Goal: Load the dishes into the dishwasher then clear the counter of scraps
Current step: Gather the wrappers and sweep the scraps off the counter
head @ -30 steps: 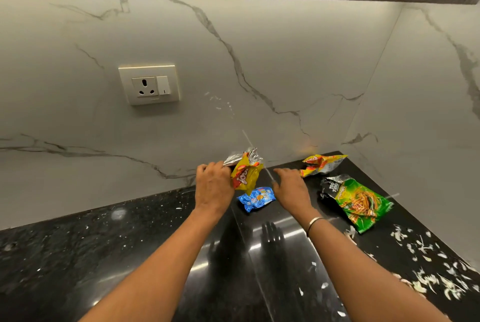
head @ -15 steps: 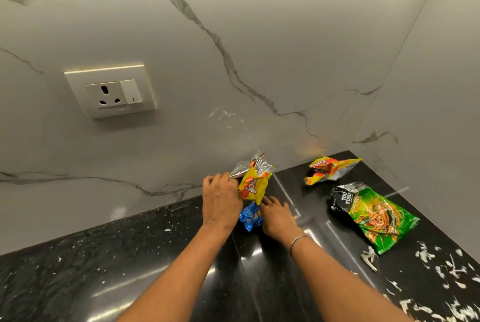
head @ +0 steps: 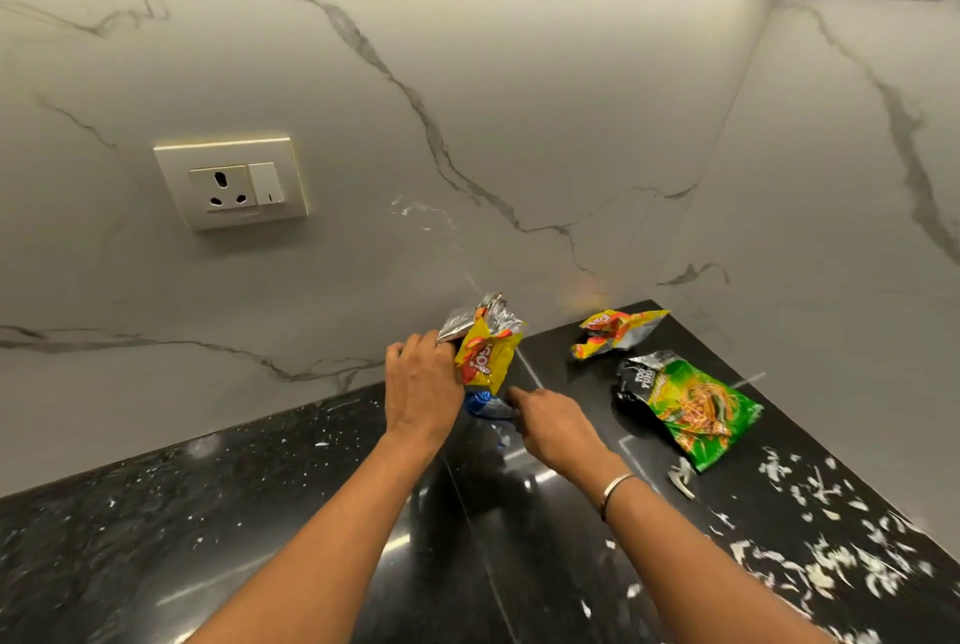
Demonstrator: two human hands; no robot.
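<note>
My left hand (head: 423,381) holds a crumpled yellow snack wrapper (head: 485,349) with a silver inside, lifted just above the black counter (head: 234,513) near the wall. A small blue wrapper (head: 485,405) is squeezed below the yellow one, between my left hand and the fingers of my right hand (head: 553,427), which touch it. To the right, a second yellow-orange wrapper (head: 615,331) lies on the counter by the corner. In front of it lies a green and black snack bag (head: 691,407).
White scraps (head: 831,555) are strewn over the right part of the counter, with a few specks further left. A marble wall stands behind and to the right, with a socket and switch plate (head: 231,183). A dark cabinet underside runs along the top.
My right hand picked the blue wrapper off the counter and brought it against the yellow wrapper in my left hand. The other two wrappers have not moved.
</note>
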